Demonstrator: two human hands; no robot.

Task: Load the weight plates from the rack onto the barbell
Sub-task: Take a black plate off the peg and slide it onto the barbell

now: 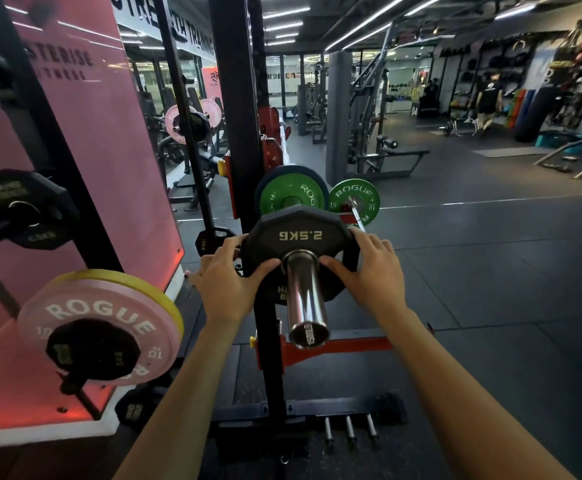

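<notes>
Left hand (227, 271) & right hand (369, 268): both grip black 2.5 kg plate (300, 233) at opp. edges, thumbs on its face beside the hole. Plate sits on chrome barbell sleeve (305, 299), sleeve end pointing at camera. Behind it on same bar: green plate (291, 192). Left, on rack pegs: pink plate (106, 317) w/ small black plate (92, 348) in front; black plates (23, 206) higher up.
</notes>
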